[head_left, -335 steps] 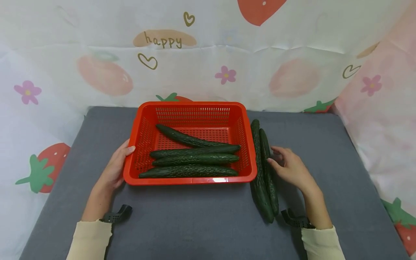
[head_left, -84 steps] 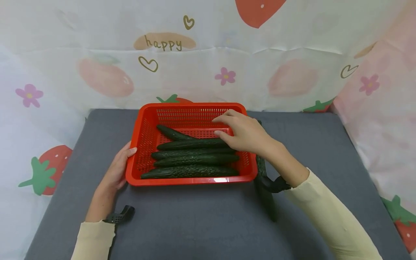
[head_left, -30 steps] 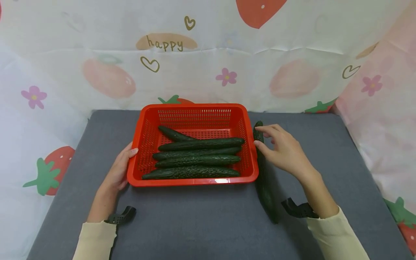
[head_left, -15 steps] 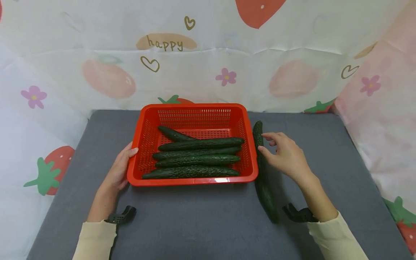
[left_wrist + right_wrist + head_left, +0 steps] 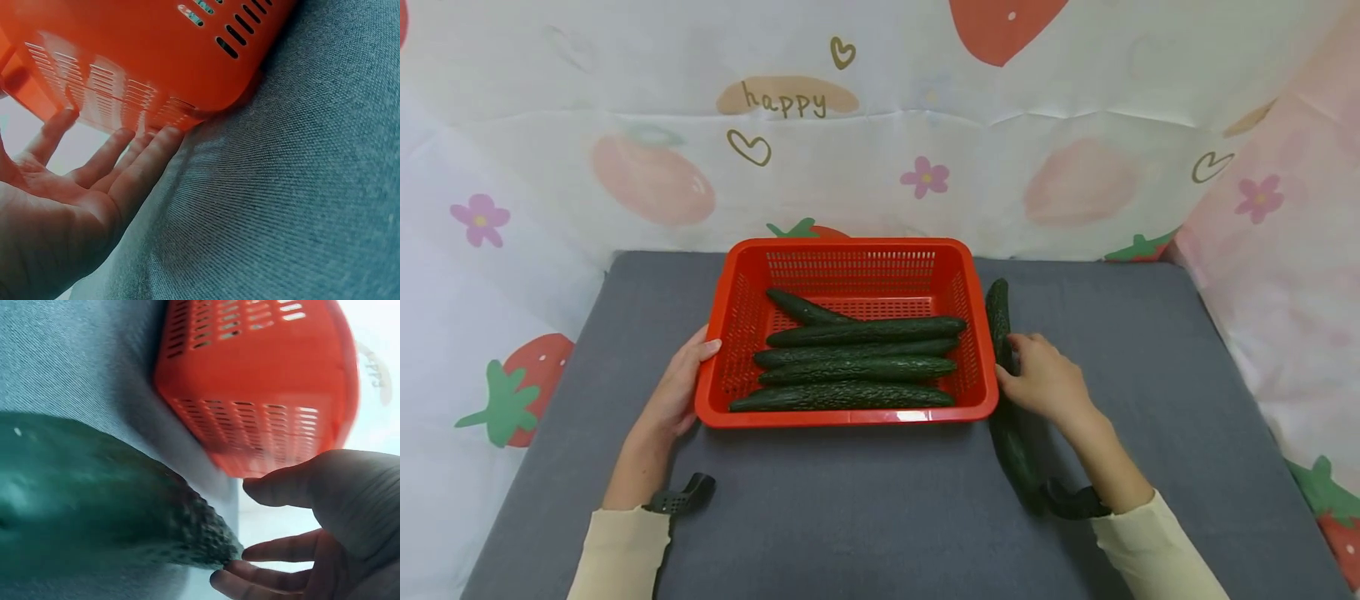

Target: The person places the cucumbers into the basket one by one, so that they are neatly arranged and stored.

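A red plastic basket (image 5: 805, 419) stands mid-table in the head view, holding several dark green cucumbers (image 5: 842, 397). My left hand (image 5: 676, 383) holds its left side, thumb over the rim; in the left wrist view the fingers (image 5: 147, 165) lie against the slotted outer wall. One more cucumber (image 5: 1017, 458) lies on the table along the basket's right side. My right hand (image 5: 1047, 379) is over its middle, thumb and fingertips lowered toward it. In the right wrist view the fingers (image 5: 275, 578) appear at the cucumber (image 5: 94, 494), with the thumb (image 5: 281, 487) spread apart from them.
A grey cloth (image 5: 850, 517) covers the table. Printed white fabric (image 5: 880, 133) hangs behind and at both sides. A black wrist mount (image 5: 683, 495) sits on my left wrist, and another black mount (image 5: 1073, 502) on my right.
Earlier, my right hand was over the basket, and a cucumber from the right side now lies inside. Since then it has come back right and slid nearer along the remaining cucumber. My left hand stays.
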Demonstrator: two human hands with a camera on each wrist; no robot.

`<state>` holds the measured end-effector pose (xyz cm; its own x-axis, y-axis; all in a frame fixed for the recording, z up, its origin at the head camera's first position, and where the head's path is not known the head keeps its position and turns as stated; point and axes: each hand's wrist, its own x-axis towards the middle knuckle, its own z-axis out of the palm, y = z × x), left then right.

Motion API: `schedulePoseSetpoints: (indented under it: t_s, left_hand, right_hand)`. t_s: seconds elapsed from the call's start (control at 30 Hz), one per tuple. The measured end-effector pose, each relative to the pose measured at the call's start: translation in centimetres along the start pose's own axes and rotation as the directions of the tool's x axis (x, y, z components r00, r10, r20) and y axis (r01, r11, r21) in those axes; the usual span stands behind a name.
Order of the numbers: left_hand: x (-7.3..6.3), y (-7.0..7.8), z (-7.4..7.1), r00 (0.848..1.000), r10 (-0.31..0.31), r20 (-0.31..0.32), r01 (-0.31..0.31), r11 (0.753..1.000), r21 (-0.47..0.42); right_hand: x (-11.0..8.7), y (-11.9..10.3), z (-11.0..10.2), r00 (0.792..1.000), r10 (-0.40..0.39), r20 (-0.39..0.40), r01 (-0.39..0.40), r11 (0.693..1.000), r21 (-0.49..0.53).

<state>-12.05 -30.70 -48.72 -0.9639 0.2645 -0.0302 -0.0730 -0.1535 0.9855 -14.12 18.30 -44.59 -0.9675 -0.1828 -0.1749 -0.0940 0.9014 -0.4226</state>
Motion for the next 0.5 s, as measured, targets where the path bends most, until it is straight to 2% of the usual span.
schedulePoseSetpoints:
  t_s: [0.33,0.5]
  left_hand:
    - [0.0,0.1,0.0,1.0,-0.002,-0.002,0.002,1.0,0.0]
    - [0.0,0.2,0.1,1.0,-0.003,0.0,0.003,1.0,-0.004]
  right_hand:
    - [0.5,-0.2,1.2,0.999,0.04,-0.004,-0.04,0.996,-0.081]
    - [0.9,-0.2,1.5,0.999,0.034,-0.021,-0.036,0.992,-0.125]
